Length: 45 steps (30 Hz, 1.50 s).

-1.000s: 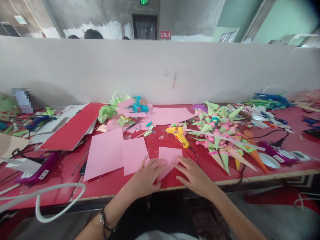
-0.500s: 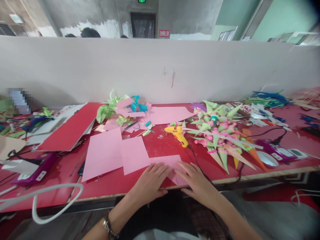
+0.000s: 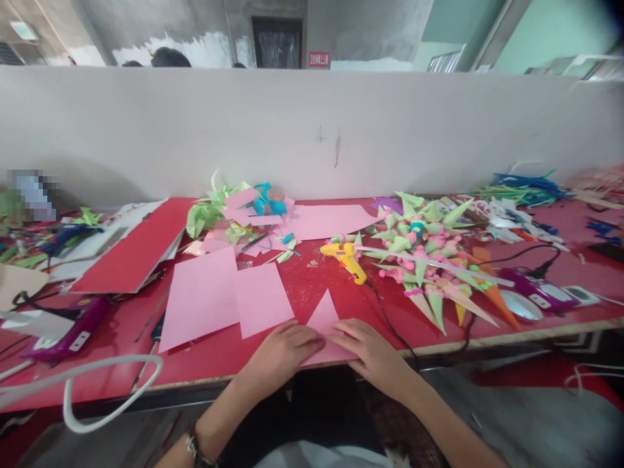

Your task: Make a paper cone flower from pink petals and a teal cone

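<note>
A pink sheet (image 3: 324,311) lies at the table's front edge, its far end coming to a point. My left hand (image 3: 285,351) rests on its left side, the fingers bent together near the middle, and what they may hold is hidden. On the right side of the same sheet is my right hand (image 3: 368,354), its fingers extended and slightly apart, pressing the paper. Two larger pink sheets (image 3: 201,299) (image 3: 263,299) lie to the left. Beyond my hands sits a yellow glue gun (image 3: 347,260).
A pile of small green and pink cone figures (image 3: 429,260) covers the right. Paper scraps (image 3: 244,214) and a red board (image 3: 136,247) lie back left. Purple power strips (image 3: 541,292) stand at both sides. A white curved tube (image 3: 112,361) rises at front left.
The pink sheet's far edge, squared before, now comes to a point. My left hand's fingers have drawn together and my right hand has shifted slightly left.
</note>
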Tool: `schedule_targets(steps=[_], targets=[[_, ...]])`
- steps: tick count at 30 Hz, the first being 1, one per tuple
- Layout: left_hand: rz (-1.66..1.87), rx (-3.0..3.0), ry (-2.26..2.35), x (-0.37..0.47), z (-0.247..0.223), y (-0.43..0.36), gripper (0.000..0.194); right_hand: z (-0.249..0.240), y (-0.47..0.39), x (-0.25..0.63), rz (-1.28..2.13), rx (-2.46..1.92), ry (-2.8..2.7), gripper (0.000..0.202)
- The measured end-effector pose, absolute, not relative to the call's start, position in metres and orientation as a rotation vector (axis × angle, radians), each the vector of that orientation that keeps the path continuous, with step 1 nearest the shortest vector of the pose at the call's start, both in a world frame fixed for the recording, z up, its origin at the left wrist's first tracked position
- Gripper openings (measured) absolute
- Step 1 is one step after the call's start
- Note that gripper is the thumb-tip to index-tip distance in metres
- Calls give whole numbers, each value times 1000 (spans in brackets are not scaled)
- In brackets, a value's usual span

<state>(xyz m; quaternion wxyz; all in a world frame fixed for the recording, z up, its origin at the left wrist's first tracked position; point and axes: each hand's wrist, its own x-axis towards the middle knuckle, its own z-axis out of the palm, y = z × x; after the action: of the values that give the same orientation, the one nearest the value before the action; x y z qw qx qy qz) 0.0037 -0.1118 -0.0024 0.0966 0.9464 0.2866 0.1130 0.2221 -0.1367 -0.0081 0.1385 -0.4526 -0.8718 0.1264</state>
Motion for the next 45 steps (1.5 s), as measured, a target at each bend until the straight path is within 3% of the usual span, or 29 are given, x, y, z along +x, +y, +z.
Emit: schedule_targets(steps=[6, 13, 24, 32, 35, 39, 43, 45], targets=[[341, 2755, 975, -10, -1, -117, 25, -6, -136, 219, 432, -1300, -2487, 38], [497, 2624, 1139, -3, -12, -118, 16, -11, -130, 210, 423, -1286, -2286, 13], [477, 2601, 1475, -1, -12, -113, 24, -15, -119, 198, 390, -1416, -2117, 9], [282, 2489, 1556, -5, -4, -112, 15, -20, -118, 197, 370, -1465, -2098, 7], [319, 2473, 1458, -8, -4, -112, 10, -16, -118, 202, 459, -1398, -2134, 7], [383, 2484, 1206, -12, -3, -113, 20, -12, -119, 210, 583, -1261, -2236, 9], [347, 2584, 1249, -9, -1, -115, 4, -11, -119, 210, 612, -1249, -2230, 6], [360, 2637, 1297, -7, -3, -116, 12, -11, -120, 207, 590, -1280, -2195, 7]])
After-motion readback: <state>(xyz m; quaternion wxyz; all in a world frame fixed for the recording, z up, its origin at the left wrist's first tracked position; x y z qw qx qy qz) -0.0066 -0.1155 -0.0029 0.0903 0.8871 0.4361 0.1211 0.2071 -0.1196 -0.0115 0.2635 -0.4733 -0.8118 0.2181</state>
